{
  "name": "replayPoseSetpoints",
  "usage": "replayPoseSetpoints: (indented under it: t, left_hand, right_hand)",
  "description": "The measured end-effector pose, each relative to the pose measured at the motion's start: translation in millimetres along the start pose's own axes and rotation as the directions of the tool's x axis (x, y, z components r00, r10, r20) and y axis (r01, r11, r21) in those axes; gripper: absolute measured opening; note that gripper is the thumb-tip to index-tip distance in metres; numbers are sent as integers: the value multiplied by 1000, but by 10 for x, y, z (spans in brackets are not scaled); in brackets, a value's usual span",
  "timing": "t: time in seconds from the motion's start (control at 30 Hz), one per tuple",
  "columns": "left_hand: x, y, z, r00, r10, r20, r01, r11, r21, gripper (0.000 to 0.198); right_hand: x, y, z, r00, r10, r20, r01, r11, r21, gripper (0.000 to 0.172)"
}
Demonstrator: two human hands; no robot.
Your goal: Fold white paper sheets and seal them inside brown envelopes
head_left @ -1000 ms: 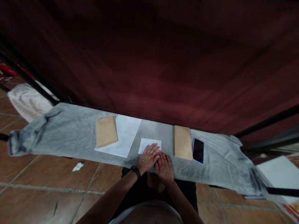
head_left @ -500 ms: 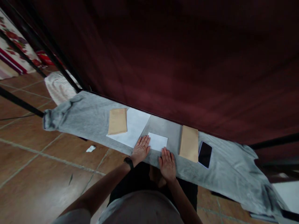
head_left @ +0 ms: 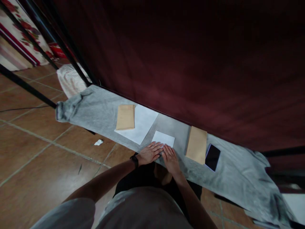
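A small white folded paper point(head_left: 164, 138) lies on the grey cloth in the middle. My left hand point(head_left: 150, 153) rests flat on its near left edge, fingers stretched toward the right. Beside it, my right hand point(head_left: 170, 159) lies flat on the near right part of the same paper, fingers pointing away from me. The fingertips of both hands nearly meet and cover the paper's near edge. A larger white sheet point(head_left: 144, 122) lies to the left, partly under a brown packet point(head_left: 125, 117).
Right of my hands lie a brown envelope point(head_left: 196, 145) and a dark-screened phone point(head_left: 212, 157), side by side. The grey cloth point(head_left: 100, 114) covers a narrow surface. A dark red curtain point(head_left: 166, 63) hangs along its far edge, with black poles point(head_left: 26, 86) at the left.
Both hands have come closer together, from the paper's two sides to its near edge. My left hand has turned so its fingers point more to the right. The camera view has shifted slightly.
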State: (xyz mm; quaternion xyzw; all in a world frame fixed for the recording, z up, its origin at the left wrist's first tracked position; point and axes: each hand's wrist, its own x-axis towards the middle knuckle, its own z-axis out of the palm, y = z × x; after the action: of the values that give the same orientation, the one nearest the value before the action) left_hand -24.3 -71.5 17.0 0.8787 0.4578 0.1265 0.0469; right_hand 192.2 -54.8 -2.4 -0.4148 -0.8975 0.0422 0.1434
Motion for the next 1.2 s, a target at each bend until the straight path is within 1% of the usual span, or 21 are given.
replayPoseSetpoints:
  t: [0.13,0.27,0.37,0.5,0.6,0.7,0.77,0.83,0.9,1.03,1.1,1.2]
  left_hand:
    - [-6,14,15,1000,-6,-10,6,1000,10,48]
    - [-10,26,5,1000,-15,-2,15,1000,22,48]
    - [-6,32,-16,1000,-22,22,22,1000,5,49]
    - [-5,36,-34,998,-46,46,47,999,-27,47]
    - [-3,36,-31,998,-46,32,47,998,-44,48]
    - [9,28,-13,1000,-27,2,27,999,-38,48]
    - [18,15,8,1000,-13,-13,13,1000,-17,48]
    - [21,-2,30,1000,-2,-23,2,1000,8,48]
    - [19,-20,47,1000,13,-26,-12,1000,25,47]
    - [42,-15,50,1000,21,-12,-21,999,33,46]
    - [102,28,45,1000,-4,-15,4,1000,31,44]
    - [272,134,56,999,-29,-17,29,1000,4,45]
  right_hand:
    - [102,78,24,999,3,53,-1,999,-51,54]
    - [232,251,10,996,43,82,-36,995,-88,55]
    - [341,369,14,995,73,68,-66,993,-102,55]
    - [456,457,54,993,113,24,-110,989,-103,57]
    - [528,473,62,987,159,8,-158,982,-100,57]
    - [551,430,32,980,197,-2,-197,976,-89,56]
    - [497,356,4,979,204,-26,-206,976,-75,55]
    - [364,251,-17,981,187,-58,-190,980,-52,53]
    - [169,136,-28,988,144,-63,-146,989,-31,50]
    - [-215,-20,-54,990,125,-69,-128,991,-34,49]
    - [-311,-49,-69,987,136,-81,-139,990,-31,50]
    - [-334,-63,-73,981,168,-99,-171,985,-23,48]
